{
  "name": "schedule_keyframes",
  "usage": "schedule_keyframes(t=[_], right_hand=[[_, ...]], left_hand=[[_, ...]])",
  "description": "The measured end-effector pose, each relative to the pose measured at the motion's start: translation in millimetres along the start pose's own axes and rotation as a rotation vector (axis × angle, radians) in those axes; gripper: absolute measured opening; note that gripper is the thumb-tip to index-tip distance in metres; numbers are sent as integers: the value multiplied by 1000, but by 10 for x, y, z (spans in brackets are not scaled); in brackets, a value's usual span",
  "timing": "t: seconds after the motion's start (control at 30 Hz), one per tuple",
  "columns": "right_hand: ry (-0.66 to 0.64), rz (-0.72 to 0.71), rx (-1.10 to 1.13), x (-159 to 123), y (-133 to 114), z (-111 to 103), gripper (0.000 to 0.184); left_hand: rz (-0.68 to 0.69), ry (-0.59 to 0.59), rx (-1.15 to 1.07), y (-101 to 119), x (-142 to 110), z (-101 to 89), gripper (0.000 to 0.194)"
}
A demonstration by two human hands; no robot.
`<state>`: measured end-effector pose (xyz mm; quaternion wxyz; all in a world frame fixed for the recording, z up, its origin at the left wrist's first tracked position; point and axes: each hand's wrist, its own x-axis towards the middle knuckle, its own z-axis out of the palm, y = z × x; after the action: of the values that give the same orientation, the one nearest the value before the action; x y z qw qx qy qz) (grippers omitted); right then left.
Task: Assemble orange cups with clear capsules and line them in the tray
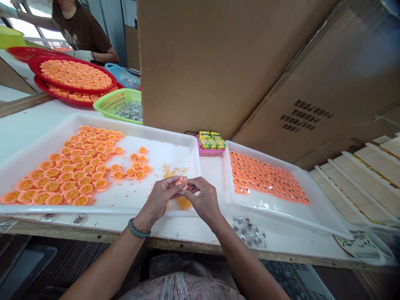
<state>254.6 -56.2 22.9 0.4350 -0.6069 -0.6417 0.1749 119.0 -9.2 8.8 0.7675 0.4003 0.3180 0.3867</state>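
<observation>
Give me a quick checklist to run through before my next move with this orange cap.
Orange cap pinched by left hand and right hand: ok.
Inside of the cap: cannot tell, the grip hides it.
Spare caps in the left white tray: ok, plenty.
Rows of caps in the right white tray: ok, tightly packed.
Yellow granules loose in the left tray: not ok.
Clear pieces loose on the white tabletop: not ok.
</observation>
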Motion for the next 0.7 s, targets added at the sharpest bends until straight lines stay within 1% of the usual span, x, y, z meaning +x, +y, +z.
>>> schedule_keyframes(t=[0.07,0.1,0.27,0.37,0.43,0.53,0.6,0.7], right_hand=[[-7,-71,-30,-25,27,9,32],[7,-113,-60,-41,47,22,35],[128,-291,-221,-98,176,92,30],[142,-339,-231,-96,224,86,29],[124,-337,-201,-90,219,64,31],[93,-276,-164,-89,161,36,33],[78,-234,-171,-90,115,28,31],[54,-220,-197,-86,70,22,29]], left_hand=[[-17,-23,-18,7,6,2,30],[-29,-26,-33,8,9,2,29],[-58,-10,-69,12,17,0,25],[-60,-16,-62,29,10,11,26],[-54,-16,-57,38,7,19,27],[-43,-5,-48,33,10,19,26],[-38,6,-48,20,16,11,26],[-29,7,-60,4,21,-2,25]])
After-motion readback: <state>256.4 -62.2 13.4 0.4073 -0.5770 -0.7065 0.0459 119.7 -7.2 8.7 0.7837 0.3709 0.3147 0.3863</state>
